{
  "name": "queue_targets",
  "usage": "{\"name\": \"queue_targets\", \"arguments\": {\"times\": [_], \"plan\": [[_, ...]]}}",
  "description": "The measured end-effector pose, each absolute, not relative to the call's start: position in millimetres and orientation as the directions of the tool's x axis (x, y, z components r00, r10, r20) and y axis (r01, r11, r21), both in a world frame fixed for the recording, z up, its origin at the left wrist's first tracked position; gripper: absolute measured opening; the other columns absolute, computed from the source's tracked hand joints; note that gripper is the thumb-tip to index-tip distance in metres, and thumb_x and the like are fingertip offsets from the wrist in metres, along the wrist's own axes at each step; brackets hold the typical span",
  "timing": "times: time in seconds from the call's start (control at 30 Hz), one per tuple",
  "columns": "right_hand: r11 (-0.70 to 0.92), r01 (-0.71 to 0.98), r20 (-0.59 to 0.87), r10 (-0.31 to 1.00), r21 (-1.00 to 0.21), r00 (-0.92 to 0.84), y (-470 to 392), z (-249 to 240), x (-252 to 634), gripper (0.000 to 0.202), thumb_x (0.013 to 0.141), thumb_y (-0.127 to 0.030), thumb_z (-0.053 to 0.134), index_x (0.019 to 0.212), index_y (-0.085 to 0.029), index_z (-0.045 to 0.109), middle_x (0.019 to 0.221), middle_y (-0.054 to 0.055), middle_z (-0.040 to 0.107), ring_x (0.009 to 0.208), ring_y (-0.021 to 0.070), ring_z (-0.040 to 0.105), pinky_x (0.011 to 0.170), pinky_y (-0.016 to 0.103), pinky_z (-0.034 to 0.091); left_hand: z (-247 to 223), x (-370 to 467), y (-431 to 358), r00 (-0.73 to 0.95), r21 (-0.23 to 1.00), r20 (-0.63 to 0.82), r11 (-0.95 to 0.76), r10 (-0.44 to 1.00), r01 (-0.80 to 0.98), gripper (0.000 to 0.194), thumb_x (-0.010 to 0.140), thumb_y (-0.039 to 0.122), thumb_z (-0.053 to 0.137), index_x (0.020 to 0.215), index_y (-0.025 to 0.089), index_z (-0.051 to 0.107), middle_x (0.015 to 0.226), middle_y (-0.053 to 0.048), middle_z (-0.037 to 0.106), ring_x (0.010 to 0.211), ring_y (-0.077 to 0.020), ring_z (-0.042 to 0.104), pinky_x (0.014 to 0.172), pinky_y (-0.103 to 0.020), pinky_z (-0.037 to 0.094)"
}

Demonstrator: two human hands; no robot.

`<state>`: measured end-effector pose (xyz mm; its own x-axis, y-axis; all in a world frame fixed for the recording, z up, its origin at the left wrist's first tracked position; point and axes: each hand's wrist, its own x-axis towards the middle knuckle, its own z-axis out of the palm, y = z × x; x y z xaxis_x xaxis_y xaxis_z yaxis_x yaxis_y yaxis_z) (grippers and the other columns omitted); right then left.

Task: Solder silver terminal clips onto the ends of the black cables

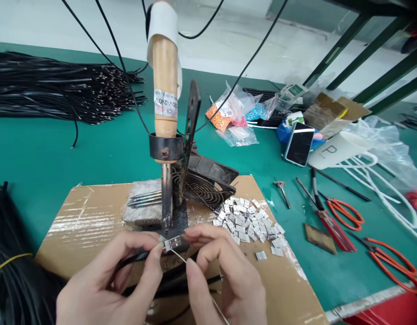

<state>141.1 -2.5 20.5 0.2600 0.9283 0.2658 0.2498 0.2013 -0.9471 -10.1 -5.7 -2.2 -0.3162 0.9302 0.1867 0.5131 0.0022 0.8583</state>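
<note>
My left hand (117, 275) is closed, thumb and forefinger pinching a black cable (132, 258) just where it meets a small white plate (173, 243). The plate lies under the tip of an upright soldering iron (165, 90) with a wooden handle, clamped in a metal stand (191, 122). Between the thumb and fingers of my right hand (229, 275) runs a thin silvery solder wire (179, 257), its end at the plate. The right forefinger is close to the plate's right end; whether it touches cannot be made out. More black cables pass beneath both hands.
Cardboard (83, 216) covers the work spot. A pile of small white plates (245, 221) lies right of a black fan (208, 180). Cable bundles (59, 85) are at the left. Orange-handled scissors (394, 262), red-handled pliers (337, 230), a phone (299, 143) and a white mug (340, 149) lie right.
</note>
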Motion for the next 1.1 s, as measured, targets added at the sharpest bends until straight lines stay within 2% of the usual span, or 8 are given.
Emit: {"name": "queue_targets", "arguments": {"times": [0.13, 0.2, 0.27, 0.37, 0.53, 0.7, 0.87, 1.1], "plan": [[0.228, 0.286, 0.278, 0.95, -0.931, 0.145, -0.4, 19.6, 142.7, 0.026, 0.084, -0.002, 0.066, 0.082, -0.027, 0.06, 0.113, -0.012, 0.082, 0.098, 0.0087, 0.081, 0.085, 0.017, 0.059, -2.5, -10.8, -1.6, -0.321, 0.873, 0.147, 0.03, 0.936, 0.487, 0.016, 0.091, 0.043, 0.077, 0.089, 0.027, 0.075, 0.091, 0.001, 0.082, 0.079, -0.0169, 0.081, 0.056, -0.014, 0.061], [0.182, 0.286, 0.242, 0.951, -0.941, 0.192, 0.2, 19.8, 140.3, 0.024, 0.084, -0.005, 0.066, 0.079, -0.028, 0.06, 0.112, -0.014, 0.083, 0.096, 0.0088, 0.082, 0.085, 0.018, 0.059, -1.8, -10.3, 0.3, -0.333, 0.879, 0.131, 0.045, 0.934, 0.474, 0.017, 0.091, 0.044, 0.077, 0.089, 0.027, 0.075, 0.091, 0.002, 0.082, 0.078, -0.0151, 0.08, 0.053, -0.012, 0.058], [0.115, 0.273, 0.194, 0.939, -0.955, 0.285, 0.7, 20.6, 135.9, 0.021, 0.084, -0.009, 0.064, 0.075, -0.027, 0.059, 0.109, -0.015, 0.084, 0.096, 0.0102, 0.082, 0.086, 0.021, 0.059, -0.4, -8.8, 2.4, -0.345, 0.885, 0.132, 0.047, 0.929, 0.464, 0.017, 0.091, 0.045, 0.077, 0.088, 0.028, 0.075, 0.089, 0.003, 0.081, 0.075, -0.0136, 0.079, 0.054, -0.01, 0.057], [0.079, 0.258, 0.162, 0.933, -0.963, 0.321, 2.0, 22.5, 130.1, 0.019, 0.084, -0.013, 0.064, 0.073, -0.028, 0.059, 0.108, -0.015, 0.084, 0.095, 0.0108, 0.081, 0.086, 0.023, 0.057, 2.1, -5.7, 5.8, -0.366, 0.891, 0.139, 0.045, 0.92, 0.451, 0.017, 0.09, 0.044, 0.078, 0.086, 0.028, 0.075, 0.087, 0.004, 0.081, 0.072, -0.0124, 0.078, 0.056, -0.009, 0.058], [0.103, 0.193, 0.16, 0.937, -0.976, 0.31, 4.6, 25.4, 128.5, 0.02, 0.084, -0.012, 0.063, 0.071, -0.027, 0.057, 0.106, -0.015, 0.084, 0.093, 0.0073, 0.082, 0.085, 0.018, 0.058, 2.9, -4.2, 7.8, -0.385, 0.903, 0.128, 0.053, 0.914, 0.427, 0.015, 0.091, 0.044, 0.078, 0.089, 0.03, 0.076, 0.089, 0.005, 0.08, 0.078, -0.0113, 0.077, 0.057, -0.007, 0.057], [0.074, 0.187, 0.136, 0.928, -0.98, 0.347, 3.7, 25.8, 126.5, 0.019, 0.083, -0.014, 0.064, 0.071, -0.027, 0.059, 0.106, -0.013, 0.084, 0.094, 0.0087, 0.081, 0.086, 0.02, 0.056, -0.5, -6.2, 3.3, -0.391, 0.903, 0.115, 0.068, 0.913, 0.425, 0.014, 0.092, 0.044, 0.079, 0.095, 0.031, 0.076, 0.096, 0.005, 0.081, 0.087, -0.012, 0.077, 0.056, -0.007, 0.054], [0.068, 0.197, 0.137, 0.923, -0.978, 0.359, 3.4, 26.9, 125.3, 0.019, 0.082, -0.014, 0.065, 0.07, -0.027, 0.06, 0.106, -0.013, 0.084, 0.092, 0.0087, 0.081, 0.085, 0.02, 0.056, 0.4, -4.7, 4.6, -0.385, 0.904, 0.132, 0.048, 0.913, 0.424, 0.012, 0.093, 0.043, 0.078, 0.095, 0.032, 0.075, 0.095, 0.006, 0.081, 0.084, -0.0114, 0.077, 0.063, -0.009, 0.058], [0.144, 0.196, 0.202, 0.928, -0.97, 0.315, 7.6, 27.9, 129.0, 0.02, 0.084, -0.011, 0.068, 0.072, -0.026, 0.063, 0.104, -0.01, 0.086, 0.093, 0.009, 0.083, 0.084, 0.016, 0.061, 3.0, -4.3, 4.7, -0.387, 0.892, 0.157, 0.038, 0.909, 0.45, 0.011, 0.093, 0.041, 0.078, 0.093, 0.03, 0.075, 0.095, 0.005, 0.081, 0.086, -0.0122, 0.078, 0.058, -0.009, 0.056]]}}
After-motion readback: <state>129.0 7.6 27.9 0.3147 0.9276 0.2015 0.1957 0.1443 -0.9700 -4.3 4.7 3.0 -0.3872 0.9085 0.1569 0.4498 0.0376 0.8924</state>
